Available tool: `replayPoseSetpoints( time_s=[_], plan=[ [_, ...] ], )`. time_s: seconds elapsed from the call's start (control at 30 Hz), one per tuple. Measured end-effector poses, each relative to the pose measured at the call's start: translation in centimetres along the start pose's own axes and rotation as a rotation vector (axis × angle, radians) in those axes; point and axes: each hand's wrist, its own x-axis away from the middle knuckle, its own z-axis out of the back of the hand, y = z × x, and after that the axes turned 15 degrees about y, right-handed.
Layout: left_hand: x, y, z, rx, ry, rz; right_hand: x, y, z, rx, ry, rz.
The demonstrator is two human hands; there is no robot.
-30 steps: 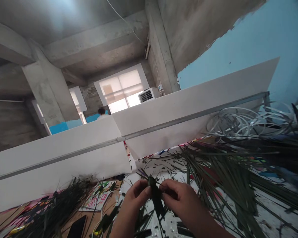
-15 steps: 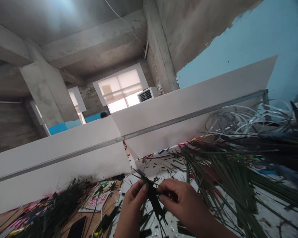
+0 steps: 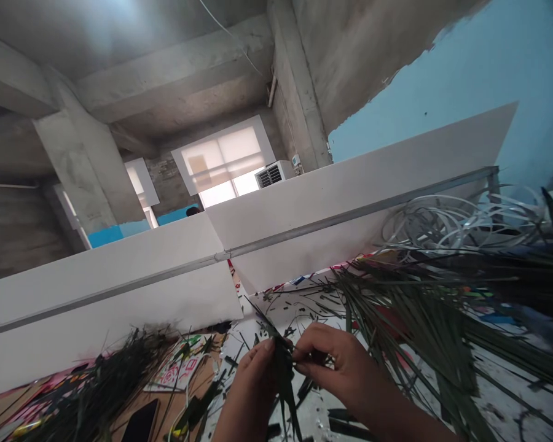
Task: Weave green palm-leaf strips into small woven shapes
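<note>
Between my two hands is a dark green woven piece of leaf strips, its loose ends pointing up to the left and down. My left hand pinches its left side between thumb and fingers. From the right, my right hand is closed with thumb and fingertips together at the piece's edge, on what looks like a strip of it. The white work surface below is strewn with short green cuttings. A fan of long green leaves spreads just right of my right hand.
On the left lie a heap of thin dark green strips, a dark phone and a printed card. White panels stand across the back. Coiled white plastic strapping sits at the back right.
The woven piece has turned in my fingers and now looks narrower, more edge-on. My left hand has rolled slightly with it. My right hand stays close at its right edge.
</note>
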Motion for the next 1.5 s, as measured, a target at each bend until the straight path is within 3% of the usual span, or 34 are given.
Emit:
replayPoseSetpoints(
  time_s=[0.27, 0.47, 0.63, 0.97, 1.17, 1.5],
  plan=[
    [-0.2, -1.0, -0.1, 0.002, -0.083, -0.06, 0.3, 0.7, 0.5, 0.06, -0.013, 0.26],
    [0.1, -1.2, 0.1, -0.019, -0.087, 0.09, 0.3, 0.9, 0.7, 0.13, -0.038, 0.376],
    [0.6, -0.7, -0.5, -0.019, -0.073, 0.095, 0.2, 1.2, 0.8, 0.174, 0.002, 0.527],
    [0.4, -1.0, -0.7, 0.03, -0.097, 0.174, 0.6, 1.2, 0.4, 0.169, -0.026, 0.434],
    [0.1, -1.5, -0.5, 0.021, -0.087, 0.151, 0.7, 1.2, 0.2, 0.169, -0.013, 0.421],
    [-0.5, -1.8, -0.2, 0.012, -0.114, 0.144, 0.7, 1.7, 0.4, 0.247, 0.041, 0.572]
  ],
)
